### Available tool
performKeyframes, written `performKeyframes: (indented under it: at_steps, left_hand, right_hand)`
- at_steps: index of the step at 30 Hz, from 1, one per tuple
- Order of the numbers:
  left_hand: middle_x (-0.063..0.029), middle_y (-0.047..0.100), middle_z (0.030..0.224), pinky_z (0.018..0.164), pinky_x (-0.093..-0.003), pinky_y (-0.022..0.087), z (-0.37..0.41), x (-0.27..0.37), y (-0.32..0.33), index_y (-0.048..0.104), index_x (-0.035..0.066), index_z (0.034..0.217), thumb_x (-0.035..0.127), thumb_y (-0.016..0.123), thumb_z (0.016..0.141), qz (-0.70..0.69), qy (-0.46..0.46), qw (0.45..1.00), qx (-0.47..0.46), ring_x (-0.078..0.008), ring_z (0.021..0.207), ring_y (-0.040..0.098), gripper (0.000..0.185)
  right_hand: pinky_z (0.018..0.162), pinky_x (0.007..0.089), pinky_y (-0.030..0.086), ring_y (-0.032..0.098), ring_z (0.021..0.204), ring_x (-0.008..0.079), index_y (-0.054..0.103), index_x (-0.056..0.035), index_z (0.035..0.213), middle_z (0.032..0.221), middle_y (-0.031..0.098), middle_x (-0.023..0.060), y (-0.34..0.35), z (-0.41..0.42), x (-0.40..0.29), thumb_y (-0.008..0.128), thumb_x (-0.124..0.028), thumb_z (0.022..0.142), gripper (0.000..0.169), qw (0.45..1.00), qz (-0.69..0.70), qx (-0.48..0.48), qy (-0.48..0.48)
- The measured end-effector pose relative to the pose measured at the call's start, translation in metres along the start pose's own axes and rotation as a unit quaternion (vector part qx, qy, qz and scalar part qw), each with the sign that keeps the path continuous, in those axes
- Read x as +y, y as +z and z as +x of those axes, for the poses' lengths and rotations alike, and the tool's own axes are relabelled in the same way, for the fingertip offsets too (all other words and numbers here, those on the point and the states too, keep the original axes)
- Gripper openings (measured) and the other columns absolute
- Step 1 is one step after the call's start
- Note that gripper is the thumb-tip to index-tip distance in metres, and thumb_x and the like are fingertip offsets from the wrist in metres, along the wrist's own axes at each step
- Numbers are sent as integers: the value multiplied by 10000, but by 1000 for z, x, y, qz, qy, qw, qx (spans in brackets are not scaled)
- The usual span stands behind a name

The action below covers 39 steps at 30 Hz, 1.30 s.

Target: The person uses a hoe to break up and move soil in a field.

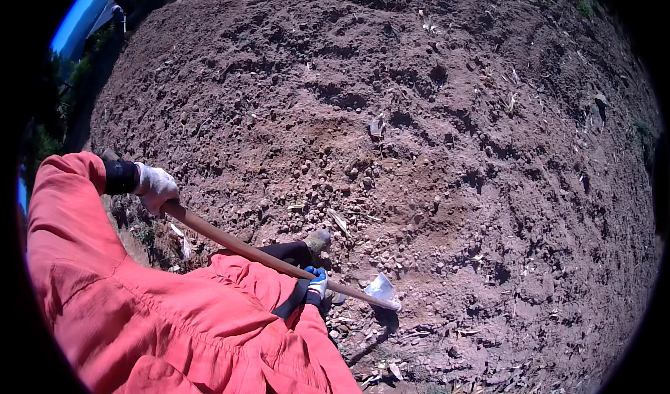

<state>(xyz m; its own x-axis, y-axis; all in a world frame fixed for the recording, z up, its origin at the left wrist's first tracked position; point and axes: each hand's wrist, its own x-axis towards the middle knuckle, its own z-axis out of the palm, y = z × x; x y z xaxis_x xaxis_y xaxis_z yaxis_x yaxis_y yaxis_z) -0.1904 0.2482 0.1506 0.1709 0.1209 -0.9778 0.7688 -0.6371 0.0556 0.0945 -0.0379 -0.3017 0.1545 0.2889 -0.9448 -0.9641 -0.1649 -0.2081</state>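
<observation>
Both my hands wear gloves and grip one hoe with a long wooden handle [230, 240]. At the handle's upper end, my left hand [157, 187], in a whitish glove, is wrapped around the wood. My right hand [317, 282], in a white and blue glove, holds the handle lower down, nearer the blade. The hoe's shiny metal blade [383, 290] is to the right of my right hand, with its dark shadow on the soil below. Beneath it all is loose, cloddy brown soil [408, 184].
My dusty shoe [318, 241] stands on the soil just beyond the handle. Dry husk pieces [339, 221] and a pale scrap [377, 126] lie scattered about. A person [118, 15] appears far off at the upper left, near dark trees. A stone [601, 100] sits at right.
</observation>
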Motion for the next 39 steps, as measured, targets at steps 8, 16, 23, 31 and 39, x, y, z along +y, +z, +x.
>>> performKeyframes:
  at_steps: [8,16,23,31,39]
  left_hand:
    - [-72,623,707,564,-393,489,161,92,21,625,176,834,244,618,663,44,151,969,191,-275,682,625,183]
    - [-96,624,722,598,-413,494,113,148,-18,626,113,840,202,556,713,28,252,939,231,-297,712,625,170]
    - [-58,598,612,508,-387,475,28,88,-42,626,138,753,221,608,666,199,69,966,149,-236,583,617,122]
    - [-37,560,538,486,-381,438,123,70,-86,619,165,694,188,638,613,238,219,906,273,-250,543,593,87]
    - [-97,589,604,556,-410,459,226,233,-71,616,157,743,280,632,640,100,310,909,261,-295,604,599,162]
  right_hand:
    - [517,321,378,422,500,171,346,-169,568,555,424,9,-46,-161,-174,495,-289,745,261,924,39,308,-223]
    - [534,302,401,399,489,178,320,-133,559,535,354,4,-62,-144,-202,476,-228,758,270,938,36,283,-195]
    - [536,301,407,398,489,178,318,-128,558,534,349,6,7,-84,-66,472,-217,763,271,991,91,87,-38]
    - [549,307,431,388,483,172,324,-126,552,530,341,9,-63,-69,-36,490,-189,770,282,975,178,60,-118]
    - [518,278,349,352,512,131,411,-160,633,560,353,-40,-106,-257,-242,583,-250,781,244,849,358,256,-293]
